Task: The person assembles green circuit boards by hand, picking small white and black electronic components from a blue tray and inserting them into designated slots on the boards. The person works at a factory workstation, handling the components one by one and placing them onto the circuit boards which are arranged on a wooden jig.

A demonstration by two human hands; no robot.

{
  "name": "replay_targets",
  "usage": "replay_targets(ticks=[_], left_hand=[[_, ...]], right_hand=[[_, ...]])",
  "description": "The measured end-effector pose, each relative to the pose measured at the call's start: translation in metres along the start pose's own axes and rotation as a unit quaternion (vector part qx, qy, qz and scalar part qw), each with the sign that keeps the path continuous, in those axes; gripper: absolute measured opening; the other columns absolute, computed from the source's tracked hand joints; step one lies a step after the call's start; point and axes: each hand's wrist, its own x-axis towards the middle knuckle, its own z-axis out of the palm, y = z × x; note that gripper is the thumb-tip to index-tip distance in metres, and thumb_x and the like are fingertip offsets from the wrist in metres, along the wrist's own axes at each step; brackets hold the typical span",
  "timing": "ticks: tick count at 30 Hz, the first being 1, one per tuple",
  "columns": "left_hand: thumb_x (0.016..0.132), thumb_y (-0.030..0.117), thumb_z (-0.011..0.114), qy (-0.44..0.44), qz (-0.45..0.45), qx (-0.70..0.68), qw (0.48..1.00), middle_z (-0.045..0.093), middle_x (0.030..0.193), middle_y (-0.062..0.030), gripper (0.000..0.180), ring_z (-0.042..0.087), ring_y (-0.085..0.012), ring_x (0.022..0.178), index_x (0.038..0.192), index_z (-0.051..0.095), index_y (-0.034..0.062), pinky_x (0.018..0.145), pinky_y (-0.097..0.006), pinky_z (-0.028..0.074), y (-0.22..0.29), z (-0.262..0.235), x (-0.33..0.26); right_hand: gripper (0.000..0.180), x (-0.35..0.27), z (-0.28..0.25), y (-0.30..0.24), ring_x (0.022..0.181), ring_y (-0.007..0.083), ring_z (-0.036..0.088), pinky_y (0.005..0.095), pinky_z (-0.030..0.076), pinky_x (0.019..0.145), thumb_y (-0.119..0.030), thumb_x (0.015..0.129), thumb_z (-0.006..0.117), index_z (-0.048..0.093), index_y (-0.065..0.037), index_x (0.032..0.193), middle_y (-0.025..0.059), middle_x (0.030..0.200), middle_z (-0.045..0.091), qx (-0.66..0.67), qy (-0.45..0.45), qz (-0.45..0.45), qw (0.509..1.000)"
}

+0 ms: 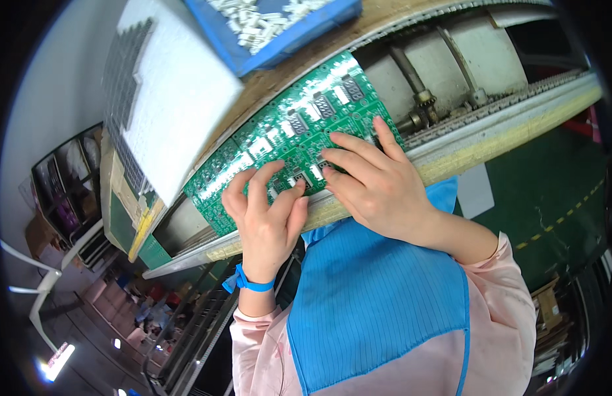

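A green circuit board lies slanted along the conveyor rails in front of me, carrying several dark digit display modules and white connectors. My left hand rests over its near edge, fingers bent and apart, the fingertips beside a small display module. Spread across the right part of the board, my right hand has its fingertips down on the surface near another display module. No separate part shows in either hand; what lies beneath the fingertips is partly hidden.
Beyond the board stands a blue tray of small white parts. A white foam sheet leans at the left. The conveyor's metal rail runs right, past shafts and a chain. A blue wristband circles my left wrist.
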Motion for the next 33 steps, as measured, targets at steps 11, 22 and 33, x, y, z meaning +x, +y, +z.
replay_targets(ticks=[11, 22, 33], left_hand=[[0.086, 0.005, 0.072, 0.241, -0.018, -0.103, 0.965, 0.067, 0.119, -0.0161, 0.028, 0.064, -0.0365, 0.112, 0.114, 0.071, 0.0026, 0.093, -0.043, 0.052, -0.062, -0.078, 0.017], [0.089, 0.017, 0.073, 0.267, -0.128, -0.029, 0.955, 0.065, 0.134, -0.0139, 0.035, 0.070, -0.0262, 0.094, 0.122, 0.073, 0.0048, 0.086, -0.035, 0.056, -0.200, -0.056, 0.082], [0.087, 0.013, 0.071, 0.347, -0.051, 0.068, 0.934, 0.074, 0.111, -0.0098, 0.019, 0.066, -0.0303, 0.094, 0.102, 0.077, 0.0028, 0.086, -0.039, 0.055, -0.195, -0.036, 0.093]], right_hand=[[0.021, 0.098, -0.046, -0.027, 0.096, 0.0294, 0.065, 0.0422, 0.054, 0.078, -0.006, 0.081, 0.072, 0.068, -0.001, 0.100, 0.0101, 0.100, 0.063, 0.085, -0.047, -0.066, 0.993], [0.029, 0.278, 0.061, -0.020, 0.092, 0.0318, 0.069, 0.0411, 0.057, 0.086, -0.020, 0.090, 0.071, 0.071, -0.005, 0.114, 0.0131, 0.102, 0.067, -0.157, -0.047, -0.167, 0.972], [0.020, 0.280, 0.088, -0.013, 0.092, 0.0297, 0.066, 0.0406, 0.057, 0.080, -0.018, 0.089, 0.070, 0.072, -0.003, 0.100, 0.0131, 0.089, 0.063, -0.221, 0.018, -0.259, 0.940]])
